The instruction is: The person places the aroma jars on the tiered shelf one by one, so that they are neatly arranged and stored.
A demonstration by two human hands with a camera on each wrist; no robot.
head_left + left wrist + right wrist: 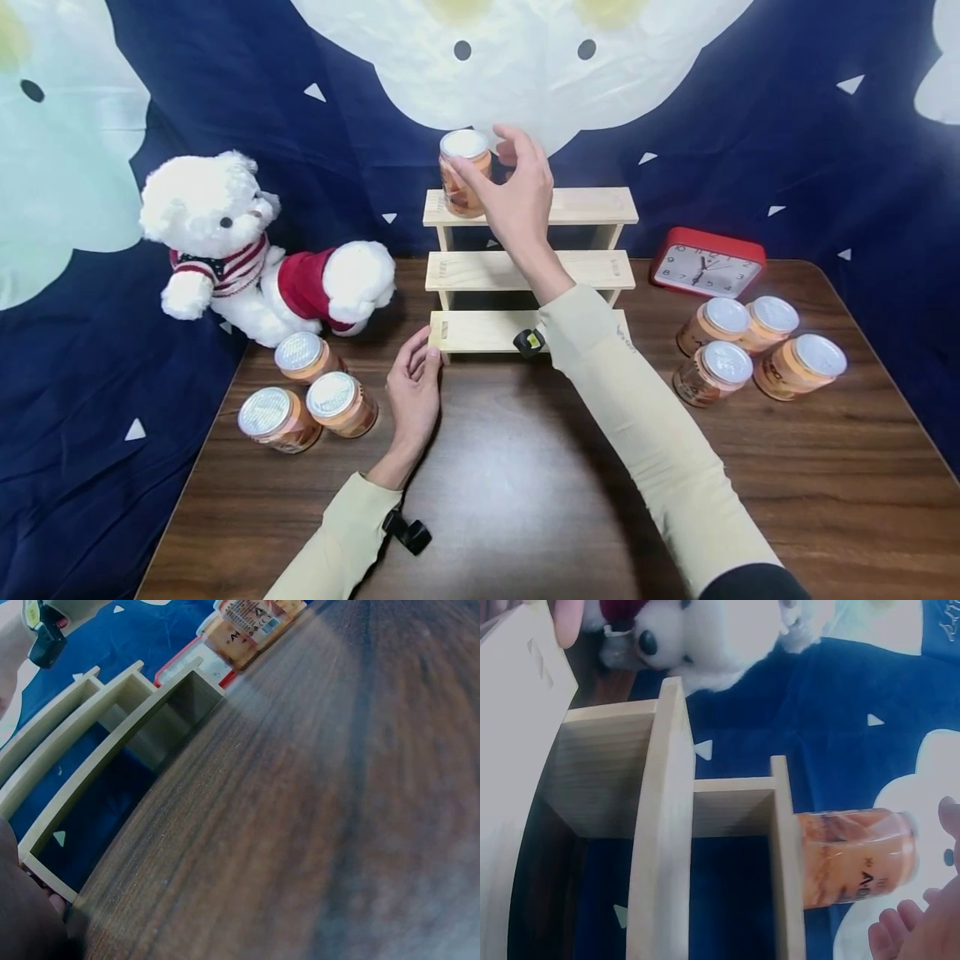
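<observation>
A clear jar with an orange label and silvery lid (463, 179) stands upright at the left end of the top step of a pale wooden three-step display stand (525, 268). Around its right side my right hand (519, 183) is spread, thumb in front; the right wrist view shows a gap between the fingers and the jar (859, 859). Low at the stand's left end, my left hand (416, 387) holds the bottom step's corner with bent fingers and thumb. Only part of this hand (30, 907) appears in the left wrist view.
Three similar jars (341, 404) are grouped on the table's left, several more jars (798, 367) on the right. A red alarm clock (708, 261) stands behind the right group. A white teddy bear (258, 250) leans at the back left, before a blue patterned cloth (360, 167).
</observation>
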